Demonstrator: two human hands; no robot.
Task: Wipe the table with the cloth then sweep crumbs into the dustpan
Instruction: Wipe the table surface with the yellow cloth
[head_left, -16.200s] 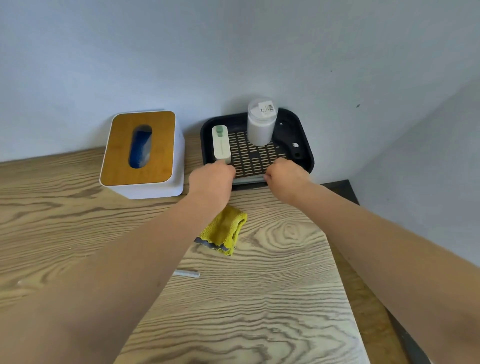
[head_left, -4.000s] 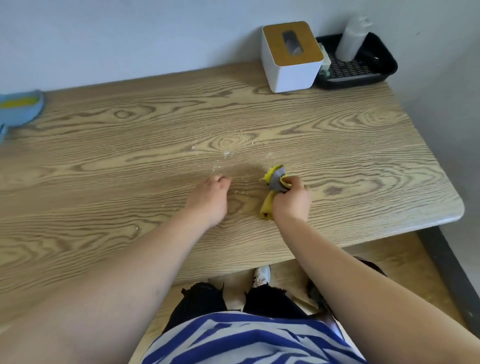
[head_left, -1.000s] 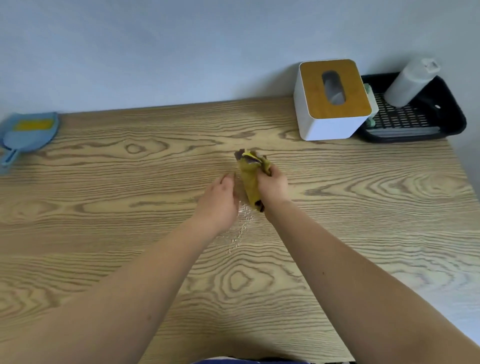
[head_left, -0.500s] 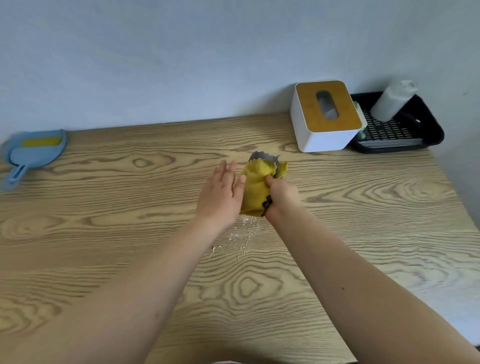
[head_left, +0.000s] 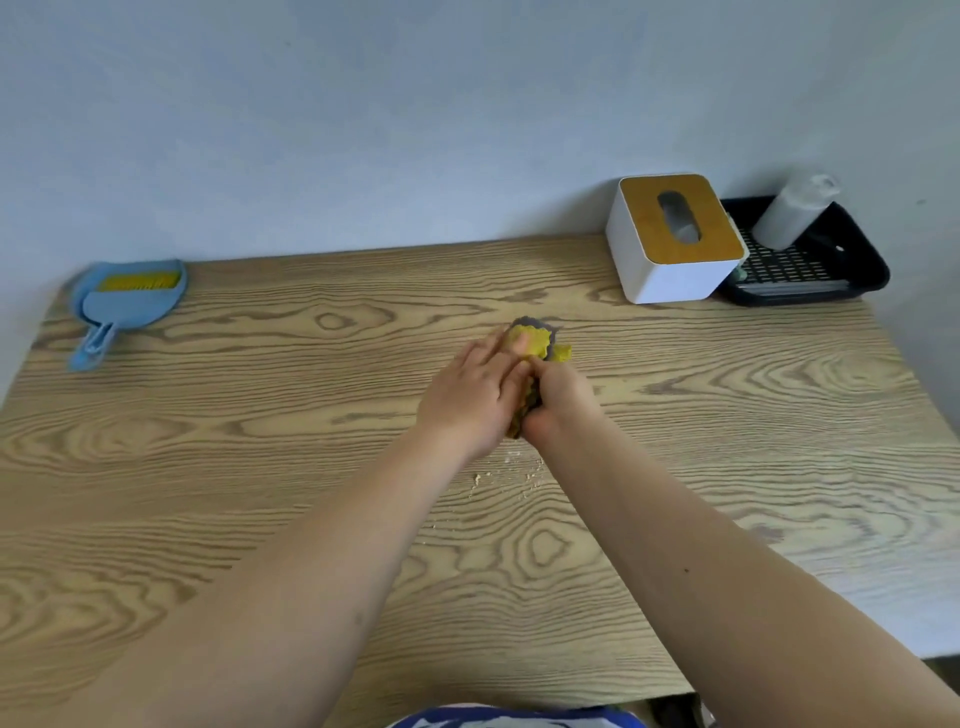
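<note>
Half a second on, our left hand (head_left: 475, 397) has slid further over the cloth (head_left: 537, 347), its straight fingers now lying across the yellow fabric rather than beside it, and the tissue box (head_left: 672, 239) and tray (head_left: 810, 265) sit further right in our view. Our right hand (head_left: 561, 397) grips the bunched cloth from the other side, fingers curled into its folds, so that the fabric is squeezed between both hands. A grey edge of the cloth (head_left: 535, 326) peeks out at the far end, above the fingertips. We hold it near the middle of the desk (head_left: 260, 467); whether it touches the wood we cannot tell. Pale crumbs (head_left: 511, 475) lie scattered on the wood just in front of our wrists, on the near side of the cloth. Well apart, at the far left corner, the blue dustpan (head_left: 127, 306) lies flat with its handle pointing toward us and a yellow-bristled brush (head_left: 139, 281) nested in it. At the far right, against the wall, stands the white box with its wooden lid, and just beside it the black tray carries a white bottle (head_left: 792, 210), blurred in our view.
</note>
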